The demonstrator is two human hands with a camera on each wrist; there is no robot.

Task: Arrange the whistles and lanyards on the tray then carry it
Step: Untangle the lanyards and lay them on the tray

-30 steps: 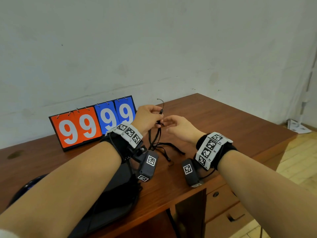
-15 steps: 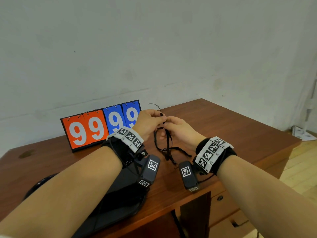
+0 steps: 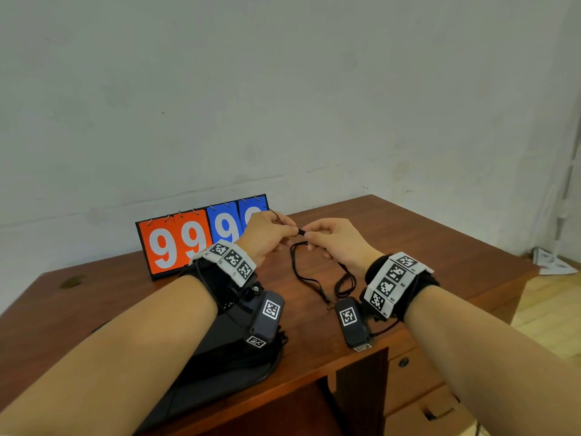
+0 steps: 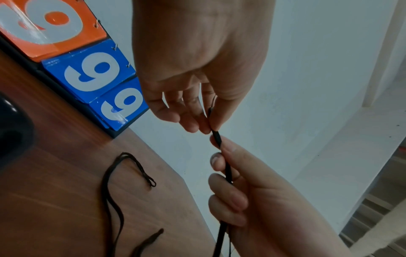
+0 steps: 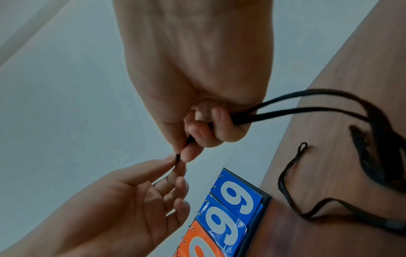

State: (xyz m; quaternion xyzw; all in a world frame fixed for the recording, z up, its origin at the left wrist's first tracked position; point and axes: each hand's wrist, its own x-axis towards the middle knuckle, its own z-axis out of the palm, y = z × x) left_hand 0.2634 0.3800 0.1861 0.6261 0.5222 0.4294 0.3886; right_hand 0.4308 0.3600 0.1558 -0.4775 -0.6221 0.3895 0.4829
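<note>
Both hands hold one black lanyard (image 3: pixel 301 231) above the wooden desk (image 3: pixel 440 247). My left hand (image 3: pixel 290 229) pinches its thin end between thumb and fingertips (image 4: pixel 205 127). My right hand (image 3: pixel 309 236) is curled round the cord just behind that end, and its fingers (image 5: pixel 211 128) grip a doubled strand. The remaining cord hangs in a loop (image 3: pixel 295 269) down to a small heap (image 3: pixel 345 283) on the desk. A second black lanyard (image 4: pixel 114 191) lies loose on the desk. A dark flat tray (image 3: pixel 226 357) sits under my left forearm. No whistle shows.
A flip scoreboard (image 3: pixel 188 243) with orange and blue 9s stands at the back of the desk against the wall. The desk's front edge and drawers (image 3: pixel 405 363) are below my right wrist. A dark rounded object (image 4: pixel 13 132) sits left of the cords.
My right hand, open and reaching a second ago, now grips the cord beside my left fingertips. The hanging cords have dropped lower and partly rest on the desk.
</note>
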